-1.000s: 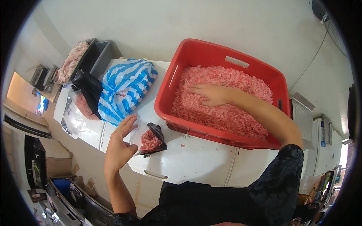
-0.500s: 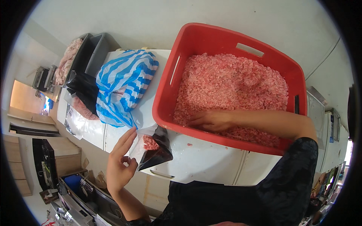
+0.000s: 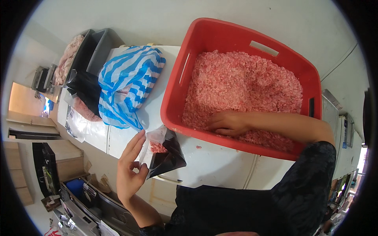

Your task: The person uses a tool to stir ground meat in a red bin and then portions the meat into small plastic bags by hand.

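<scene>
A large red tub (image 3: pixel 236 142) stands on the white counter with a deep heap of ground meat (image 3: pixel 240 84) in it. My right hand (image 3: pixel 229 123) reaches into the near side of the heap, fingers curled into the meat and fingertips hidden. Left of the tub is a small plastic bag (image 3: pixel 167 157), clear on one face and black on the other, with a little ground meat (image 3: pixel 158 147) inside. My left hand (image 3: pixel 133 165) pinches the bag's left edge, with the other fingers stretched along it.
Behind the small bag lies a blue-and-white striped bag (image 3: pixel 132 84). Further left are a black-and-clear bag of meat (image 3: pixel 86 109), grey tubs (image 3: pixel 103 51) and pale meat (image 3: pixel 70 59). A meat scrap (image 3: pixel 198 147) lies on the counter (image 3: pixel 212 165) before the tub.
My right hand has shifted slightly right within the meat. My left hand and the small bag have moved a little right, and the clear film now covers more of the meat inside.
</scene>
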The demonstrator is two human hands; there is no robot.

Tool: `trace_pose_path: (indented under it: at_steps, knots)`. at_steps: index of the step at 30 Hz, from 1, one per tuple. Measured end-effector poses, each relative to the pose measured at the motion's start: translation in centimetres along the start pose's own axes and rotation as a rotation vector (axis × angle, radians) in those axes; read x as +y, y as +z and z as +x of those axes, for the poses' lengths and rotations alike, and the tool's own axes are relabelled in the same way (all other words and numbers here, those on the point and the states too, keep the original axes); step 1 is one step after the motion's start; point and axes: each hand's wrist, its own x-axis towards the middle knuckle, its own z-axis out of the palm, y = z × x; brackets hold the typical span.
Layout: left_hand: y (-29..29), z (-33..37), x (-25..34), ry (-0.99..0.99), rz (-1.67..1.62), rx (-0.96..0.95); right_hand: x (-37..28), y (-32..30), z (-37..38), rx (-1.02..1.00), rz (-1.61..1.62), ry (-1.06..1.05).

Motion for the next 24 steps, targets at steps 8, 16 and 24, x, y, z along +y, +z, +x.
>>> trace_pose_path:
  at_steps: [8, 16, 24]
  knots:
    - [-0.2, -1.1, -0.7, 0.043, -0.015, 0.022, -1.1, 0.3, -3.8, 0.201, -0.360, -0.158]
    - [0.0, -0.9, -1.3, 0.078, -0.081, 0.014, -2.8, -0.4, -4.2, 0.083, -0.027, 0.031]
    - [0.1, -1.8, -1.3, 0.086, -0.048, 0.032, -6.0, 0.1, -7.6, 0.200, 0.135, 0.216]
